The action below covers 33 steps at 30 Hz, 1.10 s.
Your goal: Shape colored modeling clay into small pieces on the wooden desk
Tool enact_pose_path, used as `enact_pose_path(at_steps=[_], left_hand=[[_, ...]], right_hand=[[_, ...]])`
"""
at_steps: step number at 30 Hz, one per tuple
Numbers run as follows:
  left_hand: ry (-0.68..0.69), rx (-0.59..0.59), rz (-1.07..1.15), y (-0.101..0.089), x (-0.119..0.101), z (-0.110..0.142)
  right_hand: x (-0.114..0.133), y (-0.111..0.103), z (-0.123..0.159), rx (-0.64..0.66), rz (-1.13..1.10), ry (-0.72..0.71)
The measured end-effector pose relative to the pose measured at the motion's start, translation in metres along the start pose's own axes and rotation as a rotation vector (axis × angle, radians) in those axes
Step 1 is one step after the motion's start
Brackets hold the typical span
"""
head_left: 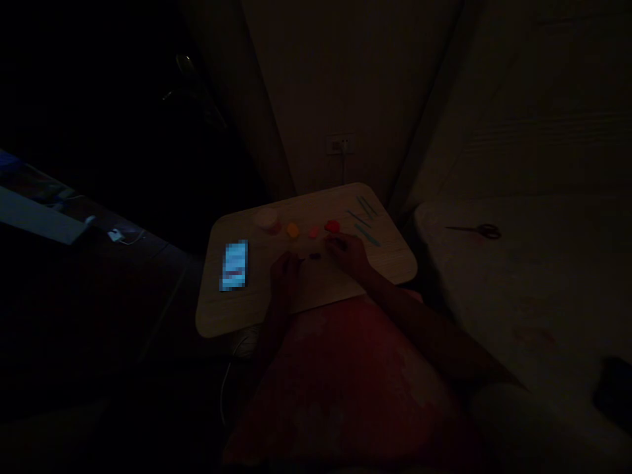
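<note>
wooden table (247,315) | lit phone (234,266) | round container (266,220) | orange lump (293,230) | pink lump (314,232) | red lump (332,226) | dark piece (315,256) | sticks (367,235)

Four sticks (368,235) there were, three bright lumps (293,230), one tub (266,220), one phone (234,265), one table (257,296), one pair of scissors (476,230)!

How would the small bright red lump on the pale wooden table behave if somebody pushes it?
The bright red lump probably would not roll far, because its outline looks irregular. It is likely light, being small beside the right hand. Dimness hides its texture, so softness is uncertain.
</note>
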State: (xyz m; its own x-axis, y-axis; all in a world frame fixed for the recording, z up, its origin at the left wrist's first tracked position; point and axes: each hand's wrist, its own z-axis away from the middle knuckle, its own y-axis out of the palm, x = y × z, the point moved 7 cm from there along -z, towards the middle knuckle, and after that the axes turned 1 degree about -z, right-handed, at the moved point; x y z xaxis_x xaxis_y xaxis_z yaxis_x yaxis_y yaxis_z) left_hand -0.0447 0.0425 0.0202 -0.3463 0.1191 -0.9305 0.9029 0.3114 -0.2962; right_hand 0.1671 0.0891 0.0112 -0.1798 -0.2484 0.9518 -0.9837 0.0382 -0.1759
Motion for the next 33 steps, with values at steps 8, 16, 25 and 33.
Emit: enact_pose_path(at_steps=[8, 16, 25, 33], left_hand=[[-0.007, -0.001, 0.001, -0.0001, -0.0021, 0.0008], [-0.006, -0.002, 0.001, 0.0001, -0.0014, 0.0004], [0.014, 0.006, 0.000, -0.0002, -0.0011, 0.0005], [0.008, -0.009, -0.009, -0.0012, -0.0014, 0.0004]], right_hand=[[0.0036, 0.0004, 0.0007, 0.000, 0.027, -0.019], [0.0030, -0.0011, -0.0011, 0.005, 0.080, -0.056], [0.0006, -0.0005, -0.0011, 0.006, 0.034, -0.115], [-0.0008, 0.0002, -0.0004, -0.010, 0.046, -0.038]])
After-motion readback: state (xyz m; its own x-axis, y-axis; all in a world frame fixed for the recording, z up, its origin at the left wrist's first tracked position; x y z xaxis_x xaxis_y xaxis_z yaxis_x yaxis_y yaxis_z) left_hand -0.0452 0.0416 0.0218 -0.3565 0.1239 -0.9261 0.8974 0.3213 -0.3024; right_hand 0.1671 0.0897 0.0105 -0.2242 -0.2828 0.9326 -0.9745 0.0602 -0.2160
